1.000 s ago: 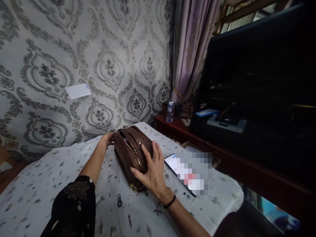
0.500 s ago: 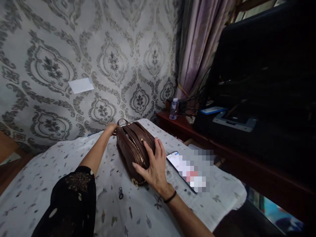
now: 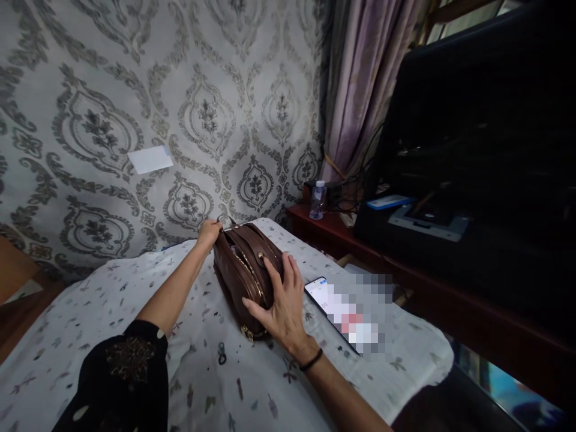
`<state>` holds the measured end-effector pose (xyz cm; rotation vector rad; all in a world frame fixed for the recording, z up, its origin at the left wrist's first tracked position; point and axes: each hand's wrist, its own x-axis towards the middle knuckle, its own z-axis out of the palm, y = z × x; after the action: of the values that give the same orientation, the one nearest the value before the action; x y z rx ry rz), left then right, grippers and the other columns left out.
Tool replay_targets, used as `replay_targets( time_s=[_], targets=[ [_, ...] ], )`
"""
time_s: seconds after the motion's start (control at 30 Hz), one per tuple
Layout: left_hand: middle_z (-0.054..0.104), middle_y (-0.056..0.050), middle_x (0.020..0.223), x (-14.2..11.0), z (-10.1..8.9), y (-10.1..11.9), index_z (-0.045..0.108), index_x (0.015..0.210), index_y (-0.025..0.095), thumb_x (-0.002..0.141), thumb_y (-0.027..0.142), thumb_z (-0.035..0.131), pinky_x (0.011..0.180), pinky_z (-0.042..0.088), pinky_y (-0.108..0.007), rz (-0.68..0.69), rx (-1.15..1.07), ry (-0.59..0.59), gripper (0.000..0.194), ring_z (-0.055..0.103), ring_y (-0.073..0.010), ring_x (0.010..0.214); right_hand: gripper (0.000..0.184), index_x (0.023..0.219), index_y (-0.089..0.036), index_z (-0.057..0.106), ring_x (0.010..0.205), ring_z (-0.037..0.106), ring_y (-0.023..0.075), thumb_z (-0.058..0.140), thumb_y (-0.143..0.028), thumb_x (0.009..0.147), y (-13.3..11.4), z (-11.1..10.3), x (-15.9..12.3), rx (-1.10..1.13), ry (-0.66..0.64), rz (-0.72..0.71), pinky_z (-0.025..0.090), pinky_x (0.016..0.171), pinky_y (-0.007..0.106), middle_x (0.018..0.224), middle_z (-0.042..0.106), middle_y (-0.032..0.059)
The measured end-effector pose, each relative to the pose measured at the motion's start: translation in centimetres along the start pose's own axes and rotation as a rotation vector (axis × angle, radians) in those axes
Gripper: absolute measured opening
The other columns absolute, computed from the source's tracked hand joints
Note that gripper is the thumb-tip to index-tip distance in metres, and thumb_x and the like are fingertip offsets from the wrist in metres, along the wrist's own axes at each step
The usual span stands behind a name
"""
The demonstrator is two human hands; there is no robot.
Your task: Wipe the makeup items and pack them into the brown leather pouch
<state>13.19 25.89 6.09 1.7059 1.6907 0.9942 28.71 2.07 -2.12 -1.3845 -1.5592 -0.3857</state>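
Observation:
A brown leather handbag with gold zips lies on a white patterned cloth over a table. My right hand rests on the bag's near end, fingers spread and curved over the leather. My left hand reaches to the bag's far end, fingers pinched at a metal ring or zip pull there. A black bracelet circles my right wrist. My left arm wears a dark sleeve.
A phone with a lit screen lies just right of the bag. A small plastic bottle stands on a red-brown cabinet. A large dark screen fills the right. Patterned wall and purple curtain stand behind.
My left hand has slid further along the far end of the bag and now grips at the metal ring. My right hand has stayed on the bag's near end.

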Motion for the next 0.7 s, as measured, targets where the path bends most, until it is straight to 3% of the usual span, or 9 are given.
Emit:
replay_targets(
  time_s=[0.1,0.17,0.37,0.43,0.53,0.6,0.7],
  targets=[
    [0.071,-0.004,0.093,-0.7,0.0,0.2,0.068,0.091,0.015,0.093,0.033,0.059,0.079,0.053,-0.031,0.071,-0.018,0.045,0.02,0.067,-0.023,0.096,0.083,0.149,-0.022,0.039,0.146,0.027,0.0431,0.064,-0.063,0.082,0.0,0.0,0.0,0.001,0.001,-0.002,0.036,0.109,0.065,0.161,0.022,0.0186],
    [0.069,-0.002,0.077,-1.2,0.0,0.3,0.065,0.076,0.018,0.091,0.029,0.054,0.07,0.048,-0.026,0.101,-0.033,0.052,0.022,0.066,-0.0216,0.09,0.082,0.148,-0.022,0.04,0.146,0.026,0.0426,0.064,-0.063,0.082,0.0,0.0,0.0,0.001,0.003,-0.004,0.036,0.11,0.065,0.161,0.022,0.0186],
    [0.058,0.002,0.06,-0.9,-0.7,1.2,0.061,0.066,0.018,0.083,0.028,0.061,0.061,0.042,-0.025,0.097,0.001,-0.044,0.019,0.063,-0.0193,0.075,0.08,0.147,-0.022,0.042,0.146,0.027,0.0418,0.062,-0.066,0.083,0.1,0.2,-0.1,-0.001,0.02,-0.006,0.037,0.11,0.064,0.159,0.025,0.0188],
    [0.06,0.001,0.063,-0.1,-0.7,1.9,0.064,0.07,0.017,0.082,0.028,0.066,0.064,0.045,-0.026,0.07,0.03,-0.091,0.016,0.064,-0.0202,0.077,0.08,0.147,-0.023,0.042,0.145,0.029,0.0419,0.063,-0.066,0.082,0.1,0.2,-0.1,0.005,0.032,-0.01,0.038,0.109,0.064,0.158,0.026,0.0185],
    [0.069,-0.005,0.095,1.3,-0.1,3.0,0.068,0.099,0.014,0.09,0.033,0.067,0.077,0.055,-0.034,0.024,0.047,-0.181,0.022,0.067,-0.0207,0.09,0.08,0.148,-0.024,0.042,0.145,0.029,0.0419,0.063,-0.066,0.082,0.0,0.1,0.0,0.018,0.046,-0.014,0.038,0.108,0.064,0.158,0.027,0.0181],
    [0.066,-0.009,0.118,2.1,0.6,3.6,0.063,0.119,0.015,0.095,0.037,0.063,0.086,0.058,-0.042,0.0,0.036,-0.241,0.033,0.066,-0.022,0.101,0.081,0.148,-0.025,0.041,0.145,0.029,0.042,0.064,-0.065,0.082,-0.1,0.0,0.0,0.023,0.045,-0.009,0.038,0.109,0.064,0.158,0.028,0.0179],
    [0.062,-0.01,0.128,2.8,1.8,4.0,0.059,0.128,0.017,0.095,0.037,0.063,0.091,0.057,-0.046,0.0,-0.025,-0.288,0.038,0.065,-0.0245,0.109,0.081,0.147,-0.024,0.042,0.145,0.03,0.0418,0.064,-0.064,0.081,-0.1,-0.1,0.0,0.023,0.038,-0.006,0.038,0.109,0.064,0.157,0.029,0.0177]
  ],
)
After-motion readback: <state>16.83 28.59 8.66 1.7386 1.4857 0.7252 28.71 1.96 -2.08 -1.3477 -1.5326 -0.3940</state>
